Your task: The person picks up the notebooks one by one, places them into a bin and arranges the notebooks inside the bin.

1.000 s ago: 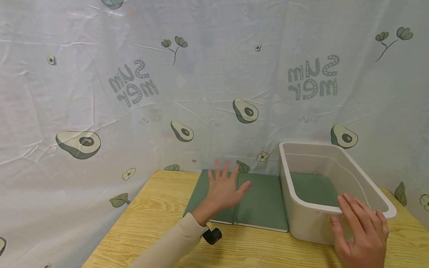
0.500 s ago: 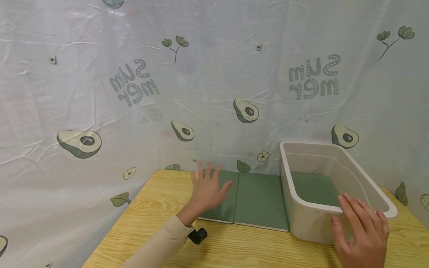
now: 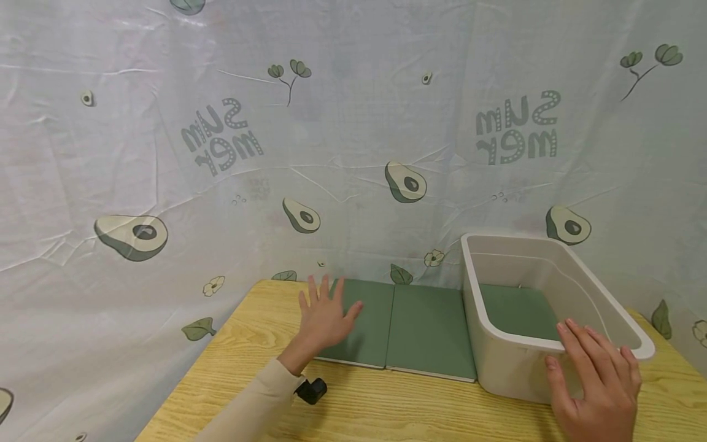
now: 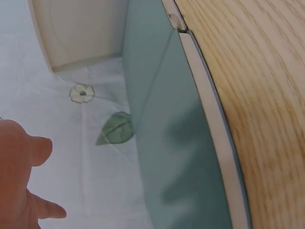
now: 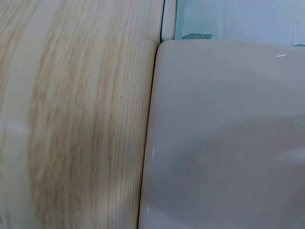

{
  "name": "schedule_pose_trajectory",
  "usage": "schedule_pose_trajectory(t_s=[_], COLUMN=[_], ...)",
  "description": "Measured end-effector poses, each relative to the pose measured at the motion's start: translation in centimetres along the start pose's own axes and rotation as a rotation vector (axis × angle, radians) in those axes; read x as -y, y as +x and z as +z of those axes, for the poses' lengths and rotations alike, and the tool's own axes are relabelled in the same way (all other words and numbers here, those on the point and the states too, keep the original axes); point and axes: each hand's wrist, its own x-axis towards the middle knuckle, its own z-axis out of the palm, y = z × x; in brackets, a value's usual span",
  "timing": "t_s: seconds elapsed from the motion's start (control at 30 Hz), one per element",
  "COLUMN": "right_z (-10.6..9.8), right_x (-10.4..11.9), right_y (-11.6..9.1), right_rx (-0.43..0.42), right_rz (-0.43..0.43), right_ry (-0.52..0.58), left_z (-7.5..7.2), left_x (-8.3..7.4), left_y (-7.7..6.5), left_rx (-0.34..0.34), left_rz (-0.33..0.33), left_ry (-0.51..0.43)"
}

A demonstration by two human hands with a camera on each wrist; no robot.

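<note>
My left hand (image 3: 324,322) is spread over the left part of a green-covered book (image 3: 367,328), palm down, holding nothing. A second green book (image 3: 431,331) lies flat along that one's right side, edge to edge. In the left wrist view, the left hand's fingers (image 4: 40,151) show at the left, apart from the cover, with a hand-shaped shadow falling on it. My right hand (image 3: 599,387) rests with relaxed fingers on the near rim of a beige plastic bin (image 3: 513,368). Inside the bin lies another flat green thing (image 3: 516,310) of the same colour.
The wooden table (image 3: 221,380) backs onto a pale curtain (image 3: 342,123) printed with avocados. In the right wrist view, the bin's wall (image 5: 224,133) fills the right side, tight against the second book's corner. Table surface shows left of the books.
My left hand has swept leftward across the left book, fingers still spread, uncovering more of its cover. The right hand, both books and the bin have stayed put.
</note>
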Motion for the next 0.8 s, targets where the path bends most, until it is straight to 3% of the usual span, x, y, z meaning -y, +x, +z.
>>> schedule_pose_trajectory(t_s=[0.27,0.6,0.8], right_z=[0.1,0.0,0.1], right_x=[0.3,0.3,0.3], right_y=[0.3,0.2,0.3], right_rx=[-0.028,-0.016,-0.031], right_rz=[-0.015,-0.006,-0.013], right_ry=[0.014,0.012,0.014], left_z=[1.2,3.2,4.2], left_x=[1.3,2.8,4.0], left_y=[0.0,-0.8,-0.9], left_rx=[0.064,0.202,0.227], left_rz=[-0.047,-0.116,-0.116], left_ry=[-0.032,0.039,0.082])
